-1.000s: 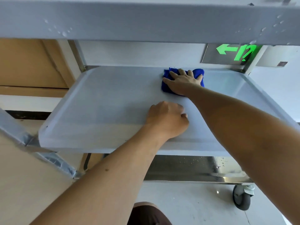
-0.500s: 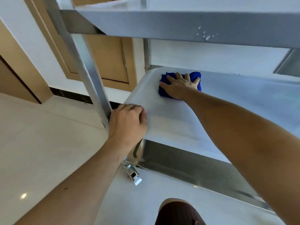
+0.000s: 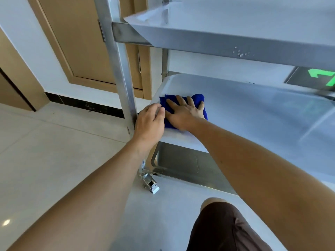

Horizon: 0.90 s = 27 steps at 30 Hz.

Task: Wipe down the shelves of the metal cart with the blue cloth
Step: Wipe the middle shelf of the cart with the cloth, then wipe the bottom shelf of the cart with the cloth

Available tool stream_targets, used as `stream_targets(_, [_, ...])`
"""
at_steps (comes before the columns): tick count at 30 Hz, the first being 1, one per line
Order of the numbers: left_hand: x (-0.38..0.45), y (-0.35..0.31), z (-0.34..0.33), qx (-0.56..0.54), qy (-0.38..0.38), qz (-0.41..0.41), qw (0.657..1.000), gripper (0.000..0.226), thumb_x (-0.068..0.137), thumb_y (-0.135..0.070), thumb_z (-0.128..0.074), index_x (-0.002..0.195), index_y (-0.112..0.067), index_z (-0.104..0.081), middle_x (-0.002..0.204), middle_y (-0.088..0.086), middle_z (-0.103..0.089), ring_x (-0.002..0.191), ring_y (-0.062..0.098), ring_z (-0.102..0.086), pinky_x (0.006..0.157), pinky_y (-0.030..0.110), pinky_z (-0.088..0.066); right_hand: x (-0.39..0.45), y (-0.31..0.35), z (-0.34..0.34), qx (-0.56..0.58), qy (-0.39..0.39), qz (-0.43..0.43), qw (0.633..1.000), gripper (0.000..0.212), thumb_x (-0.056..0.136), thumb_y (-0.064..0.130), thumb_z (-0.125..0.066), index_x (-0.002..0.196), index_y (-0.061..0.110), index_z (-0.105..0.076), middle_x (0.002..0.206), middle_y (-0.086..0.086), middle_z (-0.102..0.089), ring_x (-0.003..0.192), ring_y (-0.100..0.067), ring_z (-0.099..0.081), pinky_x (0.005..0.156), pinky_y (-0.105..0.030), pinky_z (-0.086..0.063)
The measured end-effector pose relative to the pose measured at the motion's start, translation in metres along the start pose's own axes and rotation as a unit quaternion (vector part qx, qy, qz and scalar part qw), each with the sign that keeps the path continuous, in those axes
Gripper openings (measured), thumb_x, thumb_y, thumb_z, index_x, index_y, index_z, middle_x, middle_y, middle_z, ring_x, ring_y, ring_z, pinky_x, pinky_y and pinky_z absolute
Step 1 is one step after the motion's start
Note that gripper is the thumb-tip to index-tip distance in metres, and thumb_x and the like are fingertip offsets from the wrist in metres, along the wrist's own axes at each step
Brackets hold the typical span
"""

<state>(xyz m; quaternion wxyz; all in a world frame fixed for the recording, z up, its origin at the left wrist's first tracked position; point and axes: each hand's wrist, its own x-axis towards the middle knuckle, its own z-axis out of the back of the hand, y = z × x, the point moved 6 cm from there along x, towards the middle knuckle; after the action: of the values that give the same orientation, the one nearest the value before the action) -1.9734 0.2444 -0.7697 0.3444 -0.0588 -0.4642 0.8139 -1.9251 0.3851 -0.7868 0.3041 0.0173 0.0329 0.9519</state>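
The metal cart has a middle shelf (image 3: 253,113) in front of me, a top shelf (image 3: 235,20) above it and a bottom shelf (image 3: 181,165) below. A folded blue cloth (image 3: 198,98) lies near the middle shelf's left end. My right hand (image 3: 184,113) presses flat on the cloth with fingers spread. My left hand (image 3: 149,122) grips the left front corner of the middle shelf, beside the upright post (image 3: 119,69), and touches the cloth's edge.
A caster with a brake (image 3: 149,182) sits under the post on the pale tiled floor. A wooden door (image 3: 87,38) and a white wall stand behind the cart. A green exit sign (image 3: 319,77) glows at the right. My knee (image 3: 224,225) is low in view.
The cloth under my right hand has slid left and nearer along the middle shelf to its left end. My left hand went from the front edge to the left corner by the post.
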Motion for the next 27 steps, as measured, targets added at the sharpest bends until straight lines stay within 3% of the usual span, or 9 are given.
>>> stream_targets(4, [0.000,-0.003,0.002,-0.064,0.012,0.010,0.998,0.031,0.101,-0.035,-0.037,0.102,-0.020,-0.063,0.110,0.000,-0.064,0.101,0.016,-0.055,0.085,0.027,-0.036,-0.035,0.010,0.004,0.000,0.000,-0.006,1.000,0.067,0.091,0.073,-0.010,0.153,0.049,-0.021,0.164,0.004,-0.020,0.148,-0.033,-0.012,0.112,-0.071,-0.007])
stream_targets(9, [-0.002,-0.006,0.002,-0.030,0.033,-0.014,0.999,0.036,0.101,-0.036,-0.037,0.111,-0.016,-0.066,0.118,0.003,-0.065,0.109,0.019,-0.056,0.096,0.032,-0.040,-0.076,0.024,0.012,0.006,-0.018,0.002,1.000,0.075,0.080,0.073,-0.009,0.147,0.049,-0.030,0.156,0.006,-0.034,0.139,-0.031,-0.027,0.108,-0.066,-0.020])
stream_targets(12, [-0.003,-0.008,0.003,-0.016,0.051,-0.025,0.998,0.037,0.101,-0.039,-0.038,0.108,-0.016,-0.065,0.114,0.003,-0.066,0.108,0.021,-0.056,0.094,0.033,-0.040,-0.099,0.032,0.015,-0.034,-0.080,0.020,0.996,0.066,0.084,0.075,-0.033,0.141,0.043,-0.040,0.142,0.006,-0.048,0.127,-0.028,-0.040,0.099,-0.058,-0.033])
stream_targets(15, [-0.006,-0.007,0.002,0.031,0.079,-0.047,0.995,0.043,0.100,-0.044,-0.038,0.119,-0.015,-0.062,0.125,0.004,-0.063,0.117,0.023,-0.053,0.103,0.038,-0.040,-0.120,0.042,0.009,-0.081,-0.152,0.032,0.985,0.053,0.088,0.055,-0.060,0.135,0.032,-0.051,0.131,0.002,-0.056,0.116,-0.030,-0.047,0.087,-0.052,-0.039])
stream_targets(19, [-0.014,-0.005,0.005,0.049,0.093,-0.092,0.990,0.046,0.100,-0.044,-0.041,0.126,-0.011,-0.060,0.130,0.007,-0.061,0.123,0.025,-0.051,0.107,0.039,-0.038,-0.136,0.055,0.004,-0.082,-0.208,0.007,0.975,0.053,0.080,0.027,-0.073,0.131,0.020,-0.060,0.123,-0.004,-0.062,0.105,-0.034,-0.053,0.082,-0.053,-0.041])
stream_targets(24, [-0.057,0.005,0.014,0.020,-0.016,-0.241,0.970,0.038,0.096,-0.032,-0.047,0.110,-0.003,-0.068,0.117,0.011,-0.068,0.115,0.027,-0.058,0.104,0.039,-0.041,-0.166,0.064,-0.016,-0.064,-0.328,0.057,0.941,0.047,0.081,0.014,-0.066,0.128,0.014,-0.063,0.126,-0.009,-0.062,0.115,-0.038,-0.053,0.092,-0.059,-0.037])
stream_targets(27, [-0.083,0.033,0.014,-0.013,-0.074,-0.295,0.952,0.029,0.097,-0.021,-0.051,0.113,-0.001,-0.065,0.127,0.015,-0.062,0.125,0.031,-0.052,0.108,0.045,-0.040,-0.182,0.070,-0.044,-0.038,-0.353,0.109,0.929,0.045,0.079,0.005,-0.054,0.122,0.017,-0.064,0.124,-0.007,-0.064,0.117,-0.036,-0.053,0.096,-0.059,-0.034])
